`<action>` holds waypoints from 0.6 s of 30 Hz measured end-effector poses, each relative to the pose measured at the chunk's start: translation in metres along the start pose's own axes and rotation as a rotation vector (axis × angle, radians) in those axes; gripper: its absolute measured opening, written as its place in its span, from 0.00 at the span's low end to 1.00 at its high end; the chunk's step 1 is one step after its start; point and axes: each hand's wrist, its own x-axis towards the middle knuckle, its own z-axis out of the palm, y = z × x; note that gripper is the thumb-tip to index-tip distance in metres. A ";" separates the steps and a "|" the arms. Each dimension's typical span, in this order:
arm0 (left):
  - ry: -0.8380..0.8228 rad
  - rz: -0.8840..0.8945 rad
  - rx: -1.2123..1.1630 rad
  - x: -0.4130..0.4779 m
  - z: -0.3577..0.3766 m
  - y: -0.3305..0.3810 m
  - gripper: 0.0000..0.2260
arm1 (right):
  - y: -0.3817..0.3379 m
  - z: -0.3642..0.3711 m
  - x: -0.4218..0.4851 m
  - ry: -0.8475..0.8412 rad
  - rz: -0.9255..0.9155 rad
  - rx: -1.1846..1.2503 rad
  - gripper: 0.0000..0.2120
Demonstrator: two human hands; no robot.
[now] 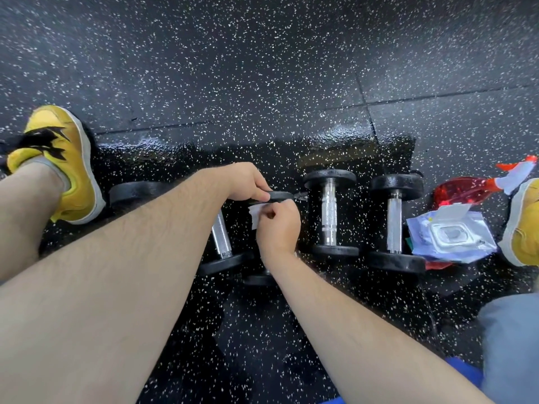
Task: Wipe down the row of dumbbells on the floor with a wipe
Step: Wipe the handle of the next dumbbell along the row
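Black rubber gym floor [262, 68] with white speckles fills pretty much the whole view, and the patch right behind the weights looks glossy. Both bare forearms come in from the bottom, the left forearm [116, 272] being the huge thing up close and the right forearm [350, 316] slimmer next to it.

The dumbbells sit in a row across the middle of the floor, black plates with silver handles. The 2 on the right, the fourth dumbbell [329, 211] and the last dumbbell [395, 220], lie straight and side by side. A tilted dumbbell [221, 240] pokes out from under the left arm, and 1 more black plate [134, 191] shows just beside the left shoe [67, 164]. Can't tell which weight that plate belongs to. The shoes are yellow, and the right shoe [525, 225] is cut off at the right edge.

Next to that shoe there's a bluish wipe pack [449, 234] with its flap up, touching the last dumbbell, and a red spray bottle [460, 189] lies behind it.

The left hand [246, 182] has its grip clamped on the far plate of the middle dumbbell [281, 196]. The right hand [278, 228] has its grip bunched round a white wipe [256, 212], which sits right under that plate's edge, over the handle.
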 end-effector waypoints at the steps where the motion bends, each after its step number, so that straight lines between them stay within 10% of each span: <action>1: -0.003 0.002 0.002 0.000 0.000 0.000 0.09 | 0.001 0.002 0.001 -0.022 -0.074 -0.109 0.09; 8: 0.004 0.009 0.000 0.000 0.001 -0.002 0.10 | 0.022 -0.009 0.002 -0.268 -0.679 -0.507 0.12; 18: 0.004 0.019 0.026 -0.004 -0.001 0.002 0.10 | 0.015 -0.022 0.005 -0.441 -0.740 -0.705 0.09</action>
